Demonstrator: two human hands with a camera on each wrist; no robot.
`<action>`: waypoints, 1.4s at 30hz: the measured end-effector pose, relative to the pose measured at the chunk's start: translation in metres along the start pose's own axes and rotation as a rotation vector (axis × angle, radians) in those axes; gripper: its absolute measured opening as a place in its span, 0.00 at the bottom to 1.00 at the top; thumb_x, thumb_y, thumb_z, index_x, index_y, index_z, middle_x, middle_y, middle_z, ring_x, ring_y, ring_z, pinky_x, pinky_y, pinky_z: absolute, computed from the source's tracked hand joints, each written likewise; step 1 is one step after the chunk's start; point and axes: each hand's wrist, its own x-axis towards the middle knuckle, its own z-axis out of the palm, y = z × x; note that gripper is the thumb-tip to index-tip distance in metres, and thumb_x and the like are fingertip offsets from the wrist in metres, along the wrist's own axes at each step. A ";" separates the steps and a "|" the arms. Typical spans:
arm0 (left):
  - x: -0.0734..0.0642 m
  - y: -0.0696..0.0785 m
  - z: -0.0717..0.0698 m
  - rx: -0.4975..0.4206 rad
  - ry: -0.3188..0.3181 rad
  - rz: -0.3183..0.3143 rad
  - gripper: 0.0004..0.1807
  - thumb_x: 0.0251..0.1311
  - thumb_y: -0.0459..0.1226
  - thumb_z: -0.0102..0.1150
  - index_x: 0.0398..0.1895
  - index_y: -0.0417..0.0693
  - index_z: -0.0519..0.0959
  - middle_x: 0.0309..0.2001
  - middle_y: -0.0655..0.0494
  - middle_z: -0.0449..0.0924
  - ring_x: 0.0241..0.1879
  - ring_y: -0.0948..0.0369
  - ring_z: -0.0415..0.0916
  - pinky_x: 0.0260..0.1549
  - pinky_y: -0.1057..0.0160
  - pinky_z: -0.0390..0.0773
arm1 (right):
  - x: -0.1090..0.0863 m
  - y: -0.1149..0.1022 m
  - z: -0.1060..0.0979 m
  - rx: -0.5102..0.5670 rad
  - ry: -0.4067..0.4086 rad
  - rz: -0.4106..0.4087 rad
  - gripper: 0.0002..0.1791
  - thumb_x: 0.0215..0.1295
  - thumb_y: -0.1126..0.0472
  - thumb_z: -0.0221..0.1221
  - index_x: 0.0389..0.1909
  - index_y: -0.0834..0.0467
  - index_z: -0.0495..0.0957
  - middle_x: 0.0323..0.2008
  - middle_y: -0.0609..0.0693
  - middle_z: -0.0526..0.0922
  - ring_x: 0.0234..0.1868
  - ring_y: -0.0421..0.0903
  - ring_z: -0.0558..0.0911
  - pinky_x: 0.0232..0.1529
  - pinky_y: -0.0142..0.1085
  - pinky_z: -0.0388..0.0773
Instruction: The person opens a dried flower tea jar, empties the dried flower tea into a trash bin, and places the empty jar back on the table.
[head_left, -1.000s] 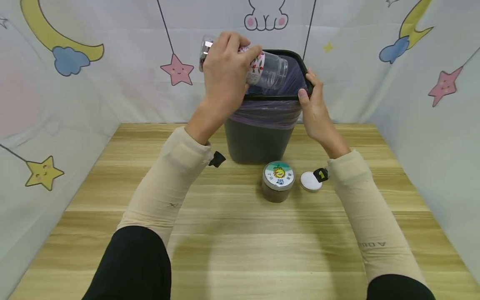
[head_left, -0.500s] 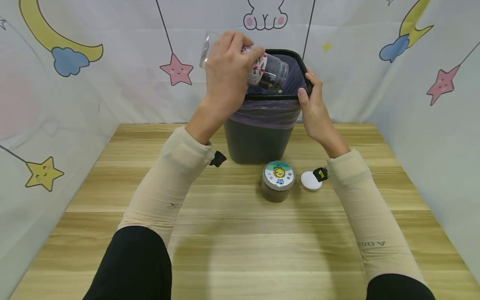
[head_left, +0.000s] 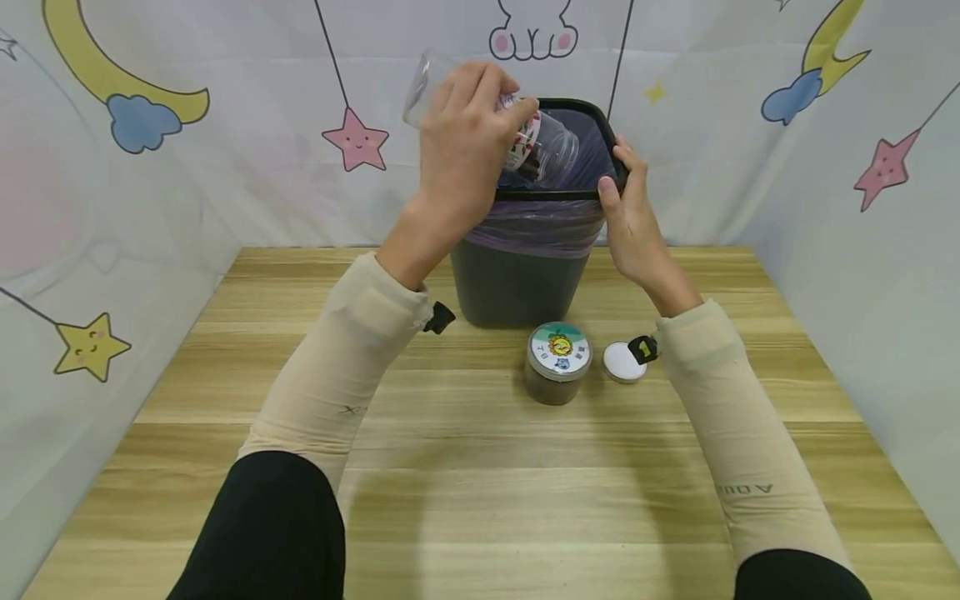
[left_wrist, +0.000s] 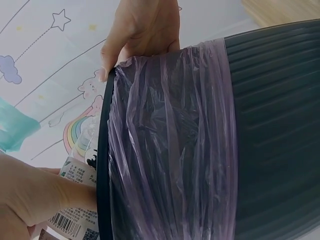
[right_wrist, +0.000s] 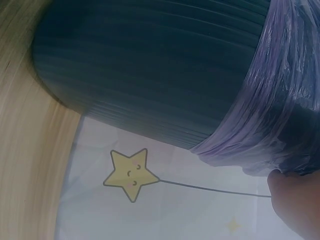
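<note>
My left hand [head_left: 465, 137] grips a clear plastic jar [head_left: 429, 87] round its printed label. The jar is tilted, base up, with its uncapped mouth inside the trash bin [head_left: 517, 287] below the rim. Dark bits [head_left: 531, 167] lie inside the jar near its neck. The bin is dark grey, lined with a purple bag [head_left: 536, 229] folded over the rim. My right hand [head_left: 633, 221] grips the bin's black rim at the right, thumb in front. In the left wrist view the jar's label [left_wrist: 77, 172] shows a barcode, partly hidden by my fingers.
On the wooden table [head_left: 480, 500], just before the bin, stands a lidded jar [head_left: 557, 367] with a sunflower sticker on top. A small white lid [head_left: 621, 365] lies to its right. A patterned cloth [head_left: 255, 125] hangs close behind the bin.
The jar's base has tipped higher in my left hand. Its dark contents have slid from the base toward the mouth and grown fewer. My right hand has stayed on the rim.
</note>
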 end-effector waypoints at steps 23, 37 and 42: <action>0.000 -0.002 0.006 0.090 0.060 0.079 0.22 0.71 0.24 0.45 0.50 0.54 0.87 0.50 0.51 0.79 0.57 0.52 0.69 0.68 0.63 0.59 | 0.003 0.018 0.002 -0.011 0.011 -0.022 0.50 0.71 0.27 0.35 0.75 0.64 0.43 0.79 0.51 0.39 0.76 0.39 0.44 0.73 0.35 0.41; 0.002 -0.002 0.002 0.118 0.048 0.086 0.22 0.71 0.24 0.45 0.52 0.54 0.86 0.52 0.52 0.79 0.59 0.53 0.69 0.69 0.64 0.58 | 0.003 0.016 0.001 -0.004 0.010 -0.010 0.54 0.66 0.22 0.35 0.75 0.62 0.43 0.79 0.53 0.40 0.76 0.40 0.44 0.73 0.34 0.40; 0.003 -0.002 0.002 0.125 0.067 0.095 0.23 0.72 0.25 0.44 0.52 0.54 0.86 0.52 0.52 0.79 0.59 0.53 0.69 0.69 0.64 0.57 | 0.003 0.018 0.001 0.000 0.011 -0.005 0.50 0.69 0.26 0.35 0.76 0.61 0.44 0.79 0.51 0.40 0.76 0.38 0.44 0.73 0.33 0.40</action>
